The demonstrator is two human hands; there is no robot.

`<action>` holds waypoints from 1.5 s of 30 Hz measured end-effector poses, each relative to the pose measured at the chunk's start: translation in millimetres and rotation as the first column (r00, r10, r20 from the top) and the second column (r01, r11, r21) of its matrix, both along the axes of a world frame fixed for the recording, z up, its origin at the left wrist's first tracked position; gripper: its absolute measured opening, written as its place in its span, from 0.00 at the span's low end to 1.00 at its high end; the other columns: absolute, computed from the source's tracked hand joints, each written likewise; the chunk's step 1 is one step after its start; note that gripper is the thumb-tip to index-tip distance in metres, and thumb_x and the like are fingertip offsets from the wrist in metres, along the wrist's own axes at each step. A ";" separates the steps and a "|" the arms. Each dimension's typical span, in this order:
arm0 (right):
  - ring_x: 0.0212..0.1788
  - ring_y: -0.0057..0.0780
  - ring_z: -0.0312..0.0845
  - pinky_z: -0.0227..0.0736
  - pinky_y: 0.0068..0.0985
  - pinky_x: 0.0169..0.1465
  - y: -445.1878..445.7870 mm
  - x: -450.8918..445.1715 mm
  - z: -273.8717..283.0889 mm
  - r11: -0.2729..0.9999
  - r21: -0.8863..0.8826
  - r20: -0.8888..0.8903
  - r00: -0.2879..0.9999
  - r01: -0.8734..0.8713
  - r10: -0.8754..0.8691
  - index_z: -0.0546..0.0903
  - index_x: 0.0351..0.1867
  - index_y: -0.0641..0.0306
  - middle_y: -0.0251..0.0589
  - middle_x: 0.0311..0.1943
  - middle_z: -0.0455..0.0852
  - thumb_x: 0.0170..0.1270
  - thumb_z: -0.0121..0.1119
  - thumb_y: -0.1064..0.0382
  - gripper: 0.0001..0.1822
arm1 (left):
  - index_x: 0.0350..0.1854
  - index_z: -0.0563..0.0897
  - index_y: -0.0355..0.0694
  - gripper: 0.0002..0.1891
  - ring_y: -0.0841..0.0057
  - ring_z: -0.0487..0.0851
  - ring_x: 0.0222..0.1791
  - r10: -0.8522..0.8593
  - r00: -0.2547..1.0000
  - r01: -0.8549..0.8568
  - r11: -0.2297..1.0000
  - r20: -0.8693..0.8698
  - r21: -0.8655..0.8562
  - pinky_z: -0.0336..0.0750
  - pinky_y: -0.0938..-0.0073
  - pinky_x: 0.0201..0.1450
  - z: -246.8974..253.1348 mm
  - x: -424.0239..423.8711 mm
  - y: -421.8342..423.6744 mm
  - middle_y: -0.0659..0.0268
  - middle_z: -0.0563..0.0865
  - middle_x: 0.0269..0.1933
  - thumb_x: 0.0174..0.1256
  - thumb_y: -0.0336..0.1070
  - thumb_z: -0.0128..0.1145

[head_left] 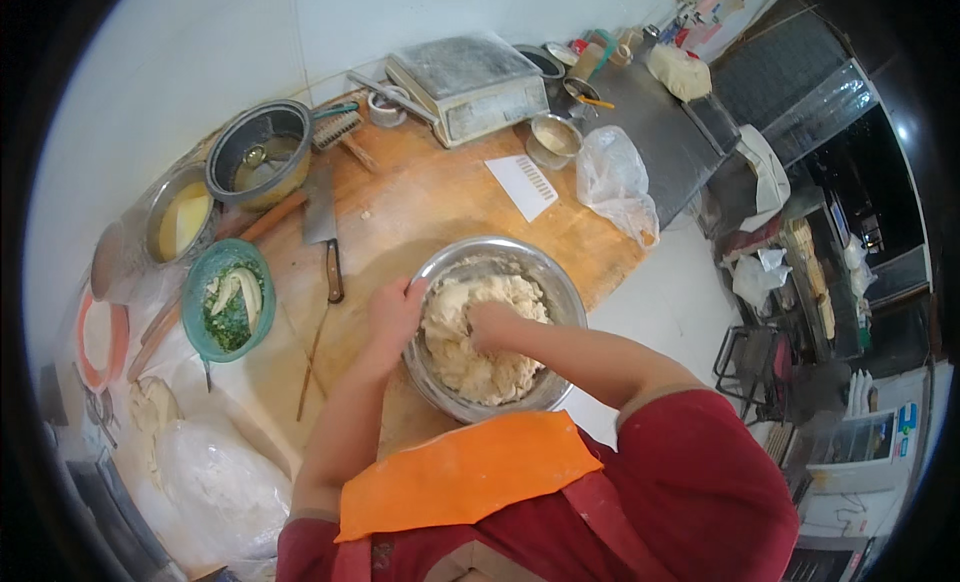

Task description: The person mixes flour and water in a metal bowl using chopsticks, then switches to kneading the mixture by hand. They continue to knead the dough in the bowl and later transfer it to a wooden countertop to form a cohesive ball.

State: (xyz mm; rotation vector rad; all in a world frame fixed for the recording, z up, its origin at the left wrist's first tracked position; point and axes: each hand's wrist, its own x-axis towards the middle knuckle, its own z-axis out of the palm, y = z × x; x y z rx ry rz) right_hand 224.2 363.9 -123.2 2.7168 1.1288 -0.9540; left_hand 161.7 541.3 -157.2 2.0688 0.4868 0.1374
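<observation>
A stainless steel mixing bowl stands on the wooden work board right in front of me. Rough, shaggy dough fills much of it. My left hand grips the bowl's rim on the left side, thumb over the edge. Pressed down into the middle of the dough is my right hand; its fingers are sunk in and hidden. To the left of the bowl lies a cleaver with a wooden handle, and near it thin sticks.
A green bowl of chopped greens, a pot of yellow liquid and a dark pot stand left. Behind are a scale, a white scraper and a plastic bag. Plastic-covered dough lies front left.
</observation>
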 end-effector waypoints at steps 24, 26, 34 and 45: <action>0.38 0.49 0.85 0.79 0.42 0.41 -38.1 -28.8 -3.3 0.966 0.019 -0.001 0.966 -0.258 0.258 0.83 0.36 0.63 0.50 0.32 0.87 0.52 0.60 0.62 0.11 | 0.27 0.82 0.35 0.21 0.49 0.80 0.27 0.023 1.000 -0.023 0.999 -0.007 0.022 0.71 0.54 0.32 4.8 -4.6 -4.0 0.48 0.81 0.24 0.65 0.51 0.56; 0.39 0.49 0.85 0.79 0.42 0.40 -6.5 -12.1 -16.8 0.966 0.028 0.026 0.966 -0.257 0.256 0.83 0.35 0.64 0.51 0.32 0.87 0.52 0.59 0.64 0.10 | 0.27 0.82 0.35 0.21 0.49 0.80 0.27 0.023 1.000 -0.023 1.000 -0.009 0.004 0.71 0.53 0.32 3.6 -8.0 -1.3 0.47 0.81 0.25 0.65 0.51 0.56; 0.41 0.51 0.84 0.80 0.40 0.45 8.9 -5.2 -4.2 0.987 0.138 0.071 0.995 -0.081 0.072 0.84 0.34 0.64 0.56 0.35 0.86 0.52 0.61 0.65 0.09 | 0.31 0.84 0.36 0.21 0.48 0.82 0.31 0.052 0.999 -0.052 0.997 -0.006 0.056 0.74 0.53 0.36 5.1 -2.9 4.1 0.47 0.84 0.28 0.67 0.53 0.53; 0.44 0.49 0.84 0.78 0.41 0.48 -51.7 85.3 -19.7 0.996 -0.082 -0.104 0.994 -0.024 0.016 0.82 0.46 0.65 0.53 0.37 0.87 0.42 0.61 0.66 0.23 | 0.29 0.82 0.36 0.21 0.49 0.82 0.31 0.116 0.993 -0.116 0.992 -0.005 0.045 0.72 0.53 0.35 7.2 -10.1 -2.7 0.48 0.83 0.29 0.66 0.52 0.54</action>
